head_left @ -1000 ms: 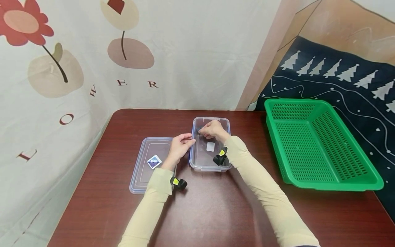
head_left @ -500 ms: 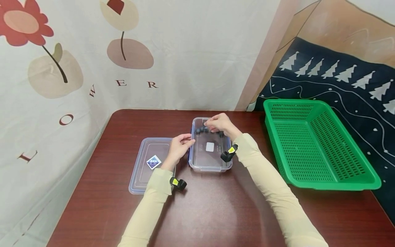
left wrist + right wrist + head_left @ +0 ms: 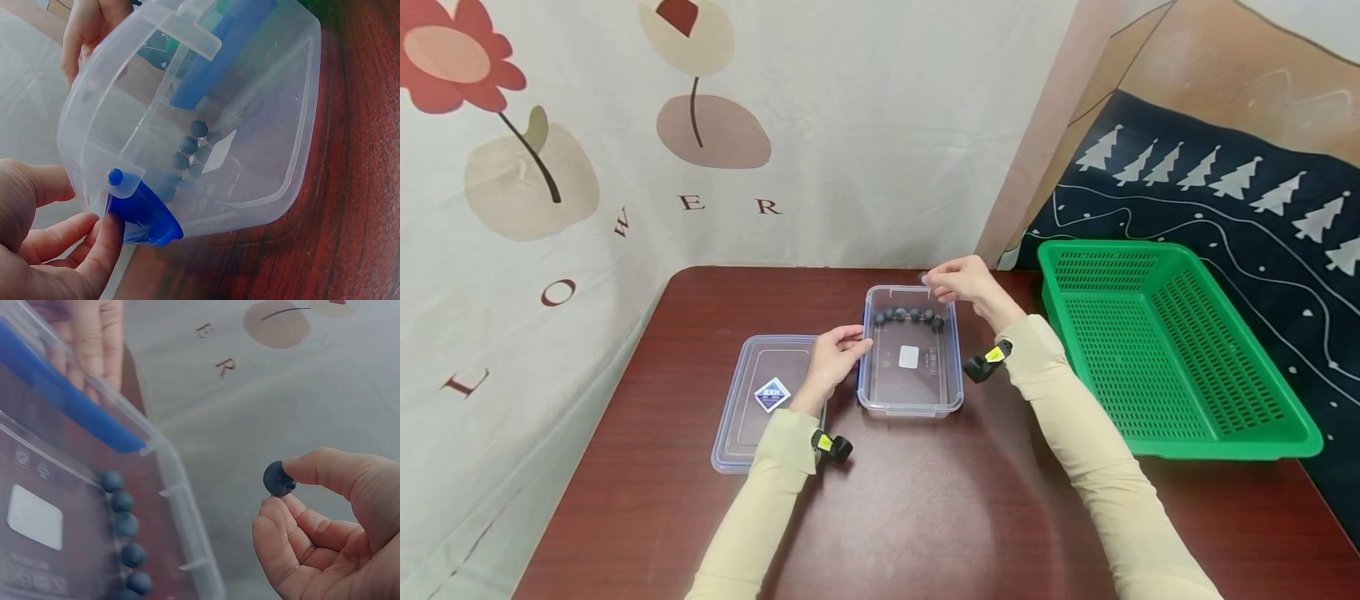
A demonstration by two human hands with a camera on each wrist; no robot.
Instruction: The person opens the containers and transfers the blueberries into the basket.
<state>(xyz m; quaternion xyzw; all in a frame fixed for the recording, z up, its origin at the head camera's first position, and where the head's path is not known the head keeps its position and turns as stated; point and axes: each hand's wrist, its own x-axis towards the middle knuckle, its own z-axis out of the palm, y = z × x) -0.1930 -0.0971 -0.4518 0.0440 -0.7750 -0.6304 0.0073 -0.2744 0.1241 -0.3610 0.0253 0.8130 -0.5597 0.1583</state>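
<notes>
A clear plastic container [image 3: 917,392] with blue side latches stands on the table. Several blueberries [image 3: 900,314] sit in a curved row near its far end. At the container's left side, my left hand [image 3: 837,360] holds its edge by the blue latch [image 3: 147,215], thumb and fingers touching there. My right hand [image 3: 970,283] is raised beyond the container's far right corner. Between thumb and fingertips it pinches a single blueberry [image 3: 279,479], whose crown shows in the right wrist view. That berry is apart from the row inside.
The container's lid [image 3: 745,417], with a BXH sticker, lies flat at the left, partly under my left forearm. A green perforated basket [image 3: 1157,367] stands at the right. Behind the table [image 3: 887,517] hangs a printed cloth [image 3: 850,125].
My right hand has lifted out of the container and moved right and away, carrying one blueberry. The row of blueberries is now uncovered. My left hand has stayed in place.
</notes>
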